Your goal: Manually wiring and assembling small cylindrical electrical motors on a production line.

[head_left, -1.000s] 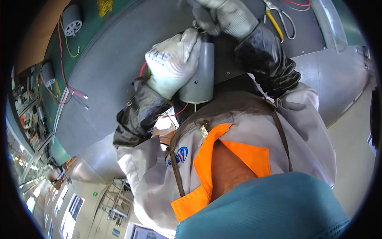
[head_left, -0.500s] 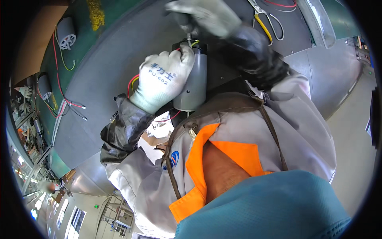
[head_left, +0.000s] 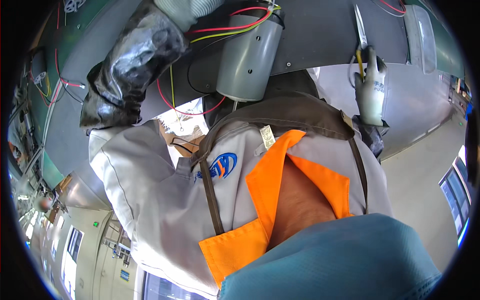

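Note:
A grey cylindrical motor (head_left: 246, 62) lies on the dark bench top in front of me, its shaft pointing toward my body. Red wires (head_left: 227, 28) and a yellow-green wire (head_left: 212, 36) run leftward from its far end. My left hand (head_left: 186, 11), in a pale glove, is at the top edge left of the motor; its fingers are out of view. On the right, my gloved right hand (head_left: 371, 87) is closed around the handles of the scissors (head_left: 360, 27). Their blades point away from me.
More motors with trailing wires lie at the far left, one grey motor (head_left: 39, 62) among them. A pale, clear-looking tray (head_left: 421, 37) stands at the right end of the bench. Below the bench's near edge, a box holding white material (head_left: 182, 120) shows.
My right hand has moved from above the motor to the right and taken hold of the scissors. My left hand has left the motor's top and moved up and left.

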